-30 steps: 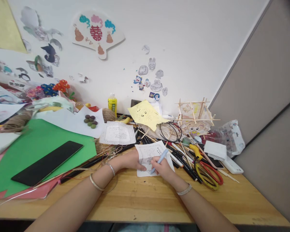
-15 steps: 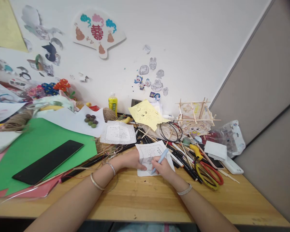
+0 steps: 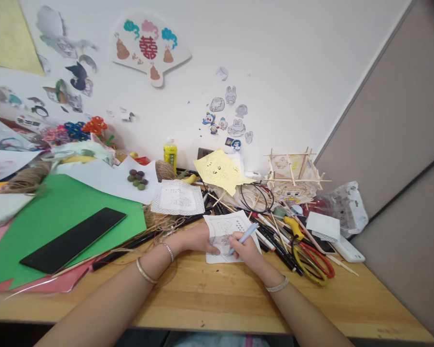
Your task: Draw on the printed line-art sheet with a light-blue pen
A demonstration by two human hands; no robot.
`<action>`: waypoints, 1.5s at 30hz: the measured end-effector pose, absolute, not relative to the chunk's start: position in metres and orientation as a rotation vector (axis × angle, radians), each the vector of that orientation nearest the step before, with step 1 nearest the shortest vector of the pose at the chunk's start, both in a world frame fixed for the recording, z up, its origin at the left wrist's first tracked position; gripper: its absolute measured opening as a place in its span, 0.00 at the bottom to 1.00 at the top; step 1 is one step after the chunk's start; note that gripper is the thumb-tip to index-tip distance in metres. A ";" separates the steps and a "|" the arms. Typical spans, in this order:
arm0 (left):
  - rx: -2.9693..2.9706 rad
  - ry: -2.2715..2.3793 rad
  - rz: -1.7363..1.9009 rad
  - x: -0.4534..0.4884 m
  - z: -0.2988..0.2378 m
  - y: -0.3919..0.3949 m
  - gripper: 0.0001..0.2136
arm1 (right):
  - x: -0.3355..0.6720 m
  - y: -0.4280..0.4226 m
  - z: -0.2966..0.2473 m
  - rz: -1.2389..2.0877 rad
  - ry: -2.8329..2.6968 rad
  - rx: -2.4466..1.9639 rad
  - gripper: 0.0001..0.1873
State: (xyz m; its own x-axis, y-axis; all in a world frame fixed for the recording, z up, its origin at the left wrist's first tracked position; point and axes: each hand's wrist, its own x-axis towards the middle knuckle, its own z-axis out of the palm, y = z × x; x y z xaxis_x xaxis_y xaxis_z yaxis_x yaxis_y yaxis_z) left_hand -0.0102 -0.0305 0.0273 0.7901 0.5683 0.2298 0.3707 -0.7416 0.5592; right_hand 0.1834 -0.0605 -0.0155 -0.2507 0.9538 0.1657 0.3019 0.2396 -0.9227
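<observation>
A small white sheet with a line drawing [image 3: 227, 226] lies on the wooden table [image 3: 217, 299]. My left hand [image 3: 197, 239] lies on the sheet's left edge with the fingers pressed down on it. My right hand [image 3: 244, 246] grips a light blue pen [image 3: 244, 236] in a writing hold. The pen tip rests on the lower middle of the drawing. Bracelets show on both wrists.
Markers and wooden sticks [image 3: 271, 231] lie heaped right of the sheet, with red and yellow rings [image 3: 313, 262] and a stick frame lantern [image 3: 292, 176]. A green sheet [image 3: 58, 217] with a black slab [image 3: 74, 238] lies left. A second printed sheet [image 3: 177, 197] and a yellow bottle [image 3: 169, 153] sit behind.
The pen's upper end has swung slightly to the right and my right hand shifted a little. The left hand stays on the sheet.
</observation>
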 end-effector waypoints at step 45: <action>2.604 0.690 0.480 -0.011 0.024 -0.028 0.32 | 0.186 -0.061 -0.015 0.998 -1.761 -1.205 0.15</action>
